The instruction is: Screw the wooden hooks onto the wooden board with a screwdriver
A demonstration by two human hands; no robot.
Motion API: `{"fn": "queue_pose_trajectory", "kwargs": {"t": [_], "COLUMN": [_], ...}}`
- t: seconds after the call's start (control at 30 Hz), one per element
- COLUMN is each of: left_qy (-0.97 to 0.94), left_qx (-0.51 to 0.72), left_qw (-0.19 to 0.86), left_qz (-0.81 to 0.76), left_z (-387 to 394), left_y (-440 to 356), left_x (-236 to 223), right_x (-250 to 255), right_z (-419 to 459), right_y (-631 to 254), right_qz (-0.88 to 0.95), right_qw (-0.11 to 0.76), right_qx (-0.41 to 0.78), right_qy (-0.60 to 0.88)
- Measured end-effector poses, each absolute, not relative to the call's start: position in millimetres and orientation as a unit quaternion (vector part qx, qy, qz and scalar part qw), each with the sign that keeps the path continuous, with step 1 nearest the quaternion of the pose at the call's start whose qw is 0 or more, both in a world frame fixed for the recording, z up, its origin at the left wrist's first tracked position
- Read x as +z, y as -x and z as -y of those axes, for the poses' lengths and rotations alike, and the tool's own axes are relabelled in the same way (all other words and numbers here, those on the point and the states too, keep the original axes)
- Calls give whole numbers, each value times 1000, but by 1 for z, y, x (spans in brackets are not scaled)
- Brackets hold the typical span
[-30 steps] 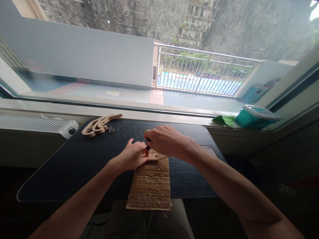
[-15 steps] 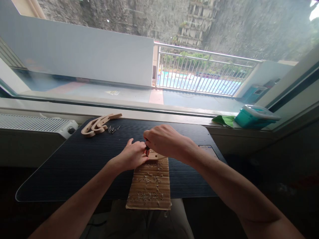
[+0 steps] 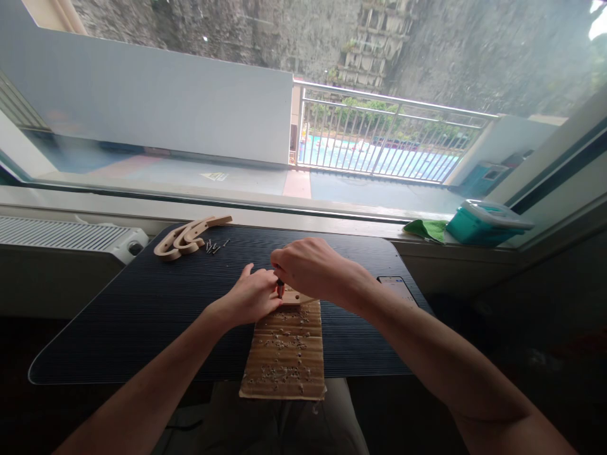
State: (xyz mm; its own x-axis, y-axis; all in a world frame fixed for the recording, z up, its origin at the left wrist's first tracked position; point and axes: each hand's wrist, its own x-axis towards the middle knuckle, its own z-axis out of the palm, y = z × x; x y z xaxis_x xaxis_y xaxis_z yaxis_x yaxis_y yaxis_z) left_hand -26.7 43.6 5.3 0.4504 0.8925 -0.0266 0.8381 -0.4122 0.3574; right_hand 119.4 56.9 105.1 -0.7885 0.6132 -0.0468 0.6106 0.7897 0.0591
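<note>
My right hand [image 3: 306,265] is closed from above around a screwdriver [image 3: 280,287], held upright. Only a short dark stretch of the tool shows below my fist. Its tip points down at a pale wooden piece [image 3: 294,297] with a drilled hole, lying on a cardboard strip [image 3: 287,354]. My left hand [image 3: 253,294] presses from the left, fingers closed on the piece near the tool's lower end, thumb sticking out. Much of the wooden piece is hidden behind both hands. The cardboard is pitted with many small holes and overhangs the table's near edge.
Curved wooden pieces [image 3: 190,239] rest at the back left of the black table [image 3: 142,316], beside several loose screws [image 3: 215,246]. Partly behind my right forearm lies a phone [image 3: 397,287]. A teal box [image 3: 486,224] and green cloth [image 3: 425,229] sit on the windowsill.
My right fist has turned slightly and shifted a little left on top of the screwdriver. My left hand and the wooden piece keep their place.
</note>
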Motion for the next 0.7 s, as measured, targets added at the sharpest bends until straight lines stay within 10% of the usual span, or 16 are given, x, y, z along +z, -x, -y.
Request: {"fn": "queue_pose_trajectory", "kwargs": {"t": [0.7], "left_qy": [-836], "left_qx": [59], "left_qw": [166], "left_qz": [-519], "left_z": [-44], "left_y": [28], "left_x": [6], "right_x": [101], "right_z": [-57], "right_y": [-128], "right_qz": [-945], "right_qw": [13], "right_qx": [-6], "right_qy": [-328]}}
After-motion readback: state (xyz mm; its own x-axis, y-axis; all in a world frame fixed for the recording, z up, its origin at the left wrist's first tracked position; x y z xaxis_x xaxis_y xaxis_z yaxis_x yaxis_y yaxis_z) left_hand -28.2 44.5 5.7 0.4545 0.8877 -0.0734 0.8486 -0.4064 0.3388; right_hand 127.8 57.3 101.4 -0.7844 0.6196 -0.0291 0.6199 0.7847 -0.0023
